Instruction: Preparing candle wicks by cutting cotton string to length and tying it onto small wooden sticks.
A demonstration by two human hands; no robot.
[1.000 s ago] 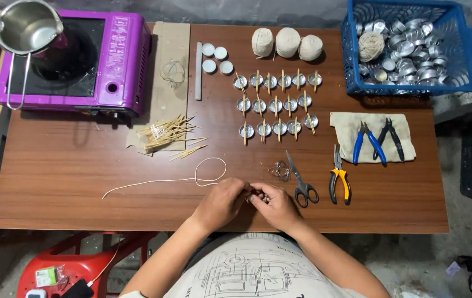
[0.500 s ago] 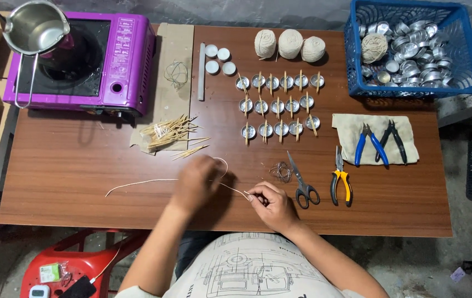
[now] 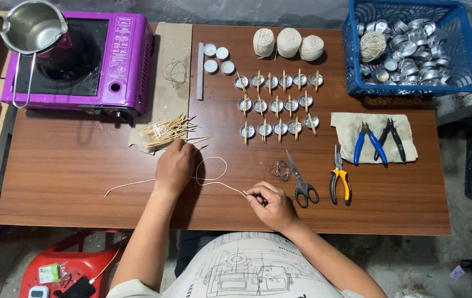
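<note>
Left hand (image 3: 174, 165) fingers curled down at sticks (image 3: 167, 132); right hand (image 3: 270, 204) pinching string (image 3: 202, 179) end. Purple stove (image 3: 81, 60) far-left, blue basket (image 3: 412, 91) far-right, on brown table (image 3: 81, 182); concrete floor.

The left hand (image 3: 175, 165) lies on the counter (image 3: 70, 182) with its fingers at the near edge of the pile of wooden sticks (image 3: 168, 131). Right of that pile, the right hand (image 3: 272, 203) pinches one end of a pale wick string (image 3: 211, 179), which loops back under the left hand. Scissors (image 3: 301, 182) lie just right of the right hand.
</note>
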